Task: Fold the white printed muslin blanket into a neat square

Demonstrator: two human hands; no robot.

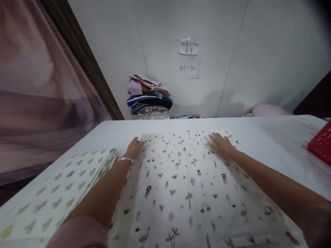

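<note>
A: How many of each thing do you count?

B: Two hands, the left hand (134,148) and the right hand (220,145), and one printed cloth (181,179) between them. One folded cloth (59,193) lies on the left of the surface (274,148), one red cloth (322,143) shows at the right edge, one pile of fabrics (149,100) sits by the wall (103,34), and two notes, an upper note (189,47) and a lower note (189,68), are stuck above

A: And the printed cloth, how does it look, and where is it?

B: It lies spread in the middle of the surface, running toward the wearer and out of view at the bottom. It is white, scattered with small palm trees, flamingos, rainbows and leaves in grey, green and dull purple, with a slightly darker strip down its left side

A: How are the hands held?

B: Both arms reach forward. The left hand, with a bracelet (126,159) at its wrist, is at the far left corner; I cannot tell whether its grip pinches the edge. The right hand is blurred, palm down near the far right corner, its grip open with the fingers spread over the cloth
</note>
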